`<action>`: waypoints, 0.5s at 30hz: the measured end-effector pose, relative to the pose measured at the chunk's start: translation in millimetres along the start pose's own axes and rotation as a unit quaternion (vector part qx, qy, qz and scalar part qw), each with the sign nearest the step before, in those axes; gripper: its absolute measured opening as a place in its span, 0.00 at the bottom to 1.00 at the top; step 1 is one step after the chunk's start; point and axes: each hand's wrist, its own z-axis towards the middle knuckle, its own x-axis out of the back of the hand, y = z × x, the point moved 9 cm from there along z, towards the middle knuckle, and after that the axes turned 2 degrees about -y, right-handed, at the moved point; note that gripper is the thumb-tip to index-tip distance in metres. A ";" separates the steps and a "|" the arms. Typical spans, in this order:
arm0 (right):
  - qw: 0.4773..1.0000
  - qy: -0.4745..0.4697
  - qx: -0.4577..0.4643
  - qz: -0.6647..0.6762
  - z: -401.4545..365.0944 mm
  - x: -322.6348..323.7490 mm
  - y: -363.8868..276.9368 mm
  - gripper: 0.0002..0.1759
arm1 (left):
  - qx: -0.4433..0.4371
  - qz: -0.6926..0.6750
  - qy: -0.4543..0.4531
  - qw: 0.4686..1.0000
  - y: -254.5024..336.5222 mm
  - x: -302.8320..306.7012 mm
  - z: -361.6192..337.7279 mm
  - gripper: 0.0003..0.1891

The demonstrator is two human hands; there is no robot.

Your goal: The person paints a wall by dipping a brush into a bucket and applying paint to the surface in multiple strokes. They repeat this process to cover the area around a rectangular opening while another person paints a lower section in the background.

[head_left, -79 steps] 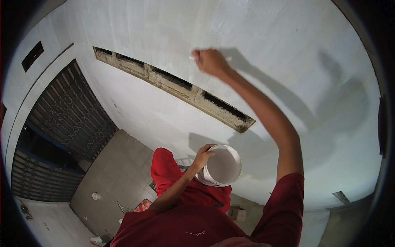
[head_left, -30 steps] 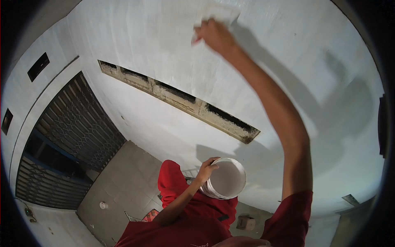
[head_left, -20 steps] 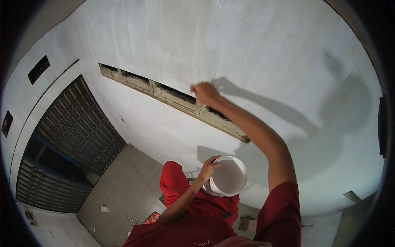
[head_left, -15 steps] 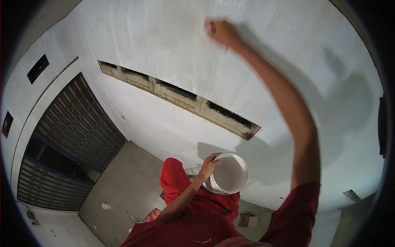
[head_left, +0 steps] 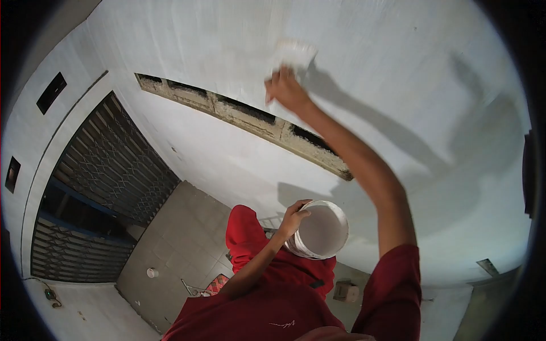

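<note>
My left hand (head_left: 294, 219) grips the rim of a white bucket (head_left: 322, 229) at my lap, thumb over the edge. The bucket is tilted toward me, and its inside looks pale. My right hand (head_left: 286, 90) is raised against the white wall (head_left: 369, 62), its fingers closed round a pale, wide brush (head_left: 296, 53) that is blurred and touches or nearly touches the wall. The hand is just above the long recessed vent (head_left: 227, 116).
A folding metal gate (head_left: 108, 165) stands at the left. On the tiled floor (head_left: 170, 244) lie a small white cup (head_left: 152, 273) and a red patterned item (head_left: 216, 283). A brownish box (head_left: 347, 291) is at the lower right.
My right hand has moved down and slightly left along the wall, and the brush now shows above it. The bucket and my left hand have shifted slightly up in view.
</note>
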 end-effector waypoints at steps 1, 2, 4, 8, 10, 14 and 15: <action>0.996 -0.088 0.024 0.005 -18.6 -14.8 -28.5 0.21 | 0.009 0.002 0.003 1.000 0.6 -0.6 -1.2 0.21; 0.994 -0.022 0.040 0.096 -44.3 -25.6 -52.9 0.21 | 0.017 0.003 0.003 1.000 0.9 -2.3 -1.8 0.21; 0.917 -0.146 -0.014 0.371 -80.2 -63.1 -78.7 0.11 | 0.014 0.025 0.013 1.000 -4.7 0.3 -8.1 0.21; 0.862 -0.207 -0.176 0.429 -61.7 -67.9 -7.9 0.11 | 0.010 0.006 0.001 1.000 -3.4 0.2 0.5 0.22; 0.878 -0.087 -0.227 0.412 -13.5 -55.3 85.0 0.15 | 0.009 0.016 -0.002 1.000 -5.2 1.9 0.6 0.22; 0.938 0.040 -0.191 0.287 94.6 94.4 229.0 0.22 | -0.001 0.004 -0.010 1.000 -4.8 0.5 1.6 0.21; 0.943 0.017 -0.219 0.249 115.0 135.3 253.4 0.16 | -0.004 0.011 -0.007 1.000 -4.2 0.8 1.2 0.21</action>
